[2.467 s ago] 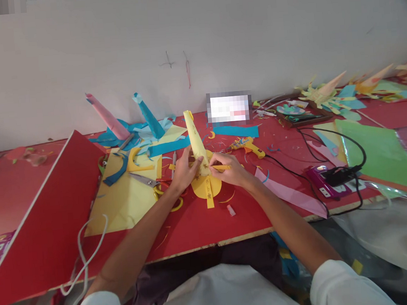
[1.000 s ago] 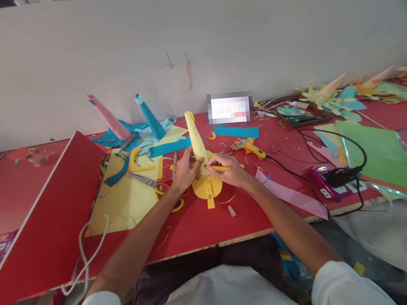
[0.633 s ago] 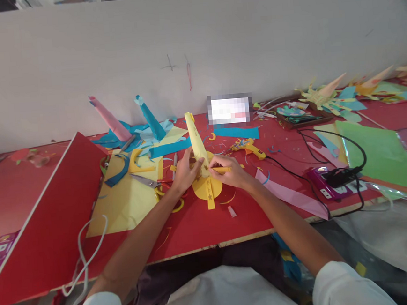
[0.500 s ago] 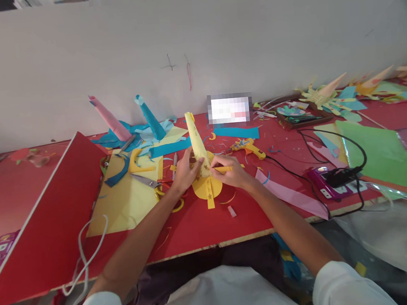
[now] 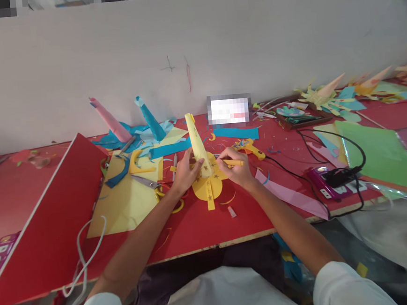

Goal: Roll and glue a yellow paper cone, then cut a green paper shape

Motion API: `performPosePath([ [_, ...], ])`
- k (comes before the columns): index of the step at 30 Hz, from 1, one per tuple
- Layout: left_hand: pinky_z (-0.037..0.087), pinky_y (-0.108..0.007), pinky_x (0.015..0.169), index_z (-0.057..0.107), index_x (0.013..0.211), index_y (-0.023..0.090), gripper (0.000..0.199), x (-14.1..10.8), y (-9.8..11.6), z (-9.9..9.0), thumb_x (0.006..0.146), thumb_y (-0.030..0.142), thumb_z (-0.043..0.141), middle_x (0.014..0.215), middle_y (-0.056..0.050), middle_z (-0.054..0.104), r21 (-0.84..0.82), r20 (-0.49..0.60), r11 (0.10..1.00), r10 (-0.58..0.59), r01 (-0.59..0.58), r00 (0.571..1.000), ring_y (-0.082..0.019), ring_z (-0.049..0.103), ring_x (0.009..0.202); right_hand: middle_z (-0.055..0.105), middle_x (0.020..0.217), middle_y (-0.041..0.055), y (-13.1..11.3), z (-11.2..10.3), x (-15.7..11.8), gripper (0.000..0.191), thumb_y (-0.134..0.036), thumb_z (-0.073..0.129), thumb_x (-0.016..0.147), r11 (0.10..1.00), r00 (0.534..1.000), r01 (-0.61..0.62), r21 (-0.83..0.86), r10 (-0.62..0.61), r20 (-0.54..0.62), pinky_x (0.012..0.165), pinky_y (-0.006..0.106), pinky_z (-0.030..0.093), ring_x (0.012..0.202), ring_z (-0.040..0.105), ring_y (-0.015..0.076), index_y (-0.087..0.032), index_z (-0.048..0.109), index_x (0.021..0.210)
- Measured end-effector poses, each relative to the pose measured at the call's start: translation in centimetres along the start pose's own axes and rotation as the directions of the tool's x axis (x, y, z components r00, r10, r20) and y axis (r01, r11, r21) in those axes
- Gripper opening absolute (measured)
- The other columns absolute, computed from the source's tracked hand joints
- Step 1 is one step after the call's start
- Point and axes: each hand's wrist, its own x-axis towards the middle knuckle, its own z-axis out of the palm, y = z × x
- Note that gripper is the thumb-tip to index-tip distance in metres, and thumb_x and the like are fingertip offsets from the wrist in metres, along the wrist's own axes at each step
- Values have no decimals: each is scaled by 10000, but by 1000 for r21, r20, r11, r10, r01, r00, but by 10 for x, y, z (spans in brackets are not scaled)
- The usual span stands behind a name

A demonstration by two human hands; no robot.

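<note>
A pale yellow paper cone with small dark marks stands on a yellow paper base of rounded petals and a strip with drawn stars. My left hand is closed around the cone's lower left side, thumb across its front. Between the fingers of my right hand is a yellow-orange pen, its tip close to the right petal; I cannot tell whether it touches. A pink pen cap or eraser piece lies below. Scissors with red and yellow handles rest left of my left hand.
A yellow glue gun with a black cable lies behind my right hand. Blue and pink paper cones stand at back left. A red board rises at left; a purple power box sits at right.
My right hand with the pen has moved slightly right, away from the foot of the cone toward the right petal. My left hand keeps its hold on the cone.
</note>
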Motion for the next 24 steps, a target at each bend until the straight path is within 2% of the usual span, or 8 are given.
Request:
performPosePath([
  [4,571,-432,1043,538,1448,183,528,0,0,0,1022,491,587,1361,-146,742,-3,2,1000,2,-2,1000,-303,720,1223,626,677,-5,1,0,0,252,-377,604,978,1000,997,-18,-19,16,-80,611,308,464,600,579,168,-254,540,768],
  [11,569,-447,1044,550,1435,197,523,0,1,0,1019,513,586,1349,-147,746,15,4,1000,-2,2,1000,-309,725,1204,639,678,12,3,2,-1,330,-489,586,1019,997,989,-71,-39,66,-134,602,322,481,590,583,173,-255,565,788],
  [16,547,-433,1070,502,1493,212,557,-5,2,-1,1026,507,568,1415,-139,708,44,-25,997,67,-66,997,-295,710,1235,673,741,30,3,4,0,274,-515,568,1042,995,971,-87,51,96,-218,625,340,530,640,656,196,-260,621,957],
  [20,501,-473,1132,499,1497,212,570,-10,-1,1,1014,500,594,1428,-155,691,144,-73,981,140,-128,987,-324,658,1322,728,809,44,8,3,0,316,-500,464,1096,990,979,-93,103,109,-174,712,375,586,699,701,210,-278,642,1233],
  [24,472,-508,1165,525,1473,207,547,-9,-4,4,1000,460,628,1462,-167,668,238,-101,964,149,-121,984,-347,611,1378,794,1110,93,14,5,2,336,-423,413,1119,989,995,-69,129,78,-61,815,401,617,890,753,228,-307,631,1346],
])
